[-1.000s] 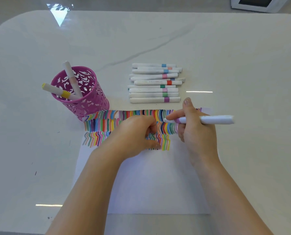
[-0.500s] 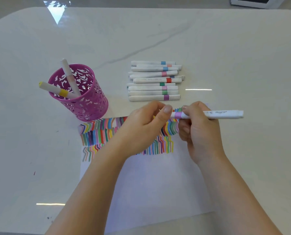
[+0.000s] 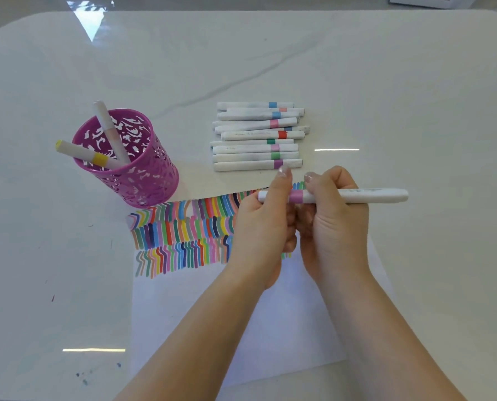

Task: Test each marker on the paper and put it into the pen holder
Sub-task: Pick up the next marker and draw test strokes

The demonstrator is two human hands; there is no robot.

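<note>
My left hand [image 3: 264,227] and right hand [image 3: 334,227] are both gripping one lilac-banded marker [image 3: 368,195]; two markers [image 3: 108,131] are leaning in the pen holder [image 3: 143,180], and ten capped markers [image 3: 256,134] are lying on the tabletop [image 3: 386,82].

Paper [image 3: 212,308]: flat on the surface [image 3: 415,96], straight before me.
Pen holder [image 3: 143,180]: at 10 o'clock, just beside the paper's far-left corner, two markers [image 3: 108,128] leaning inside.
Marker pile [image 3: 256,137]: at 12 o'clock, behind the paper.
Held marker [image 3: 357,195]: in my fingers [image 3: 328,183], over the paper's far edge, lying 9-to-3.

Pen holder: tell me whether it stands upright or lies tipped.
Upright: the pen holder stands on its base, mouth up, two markers leaning inside.
</note>
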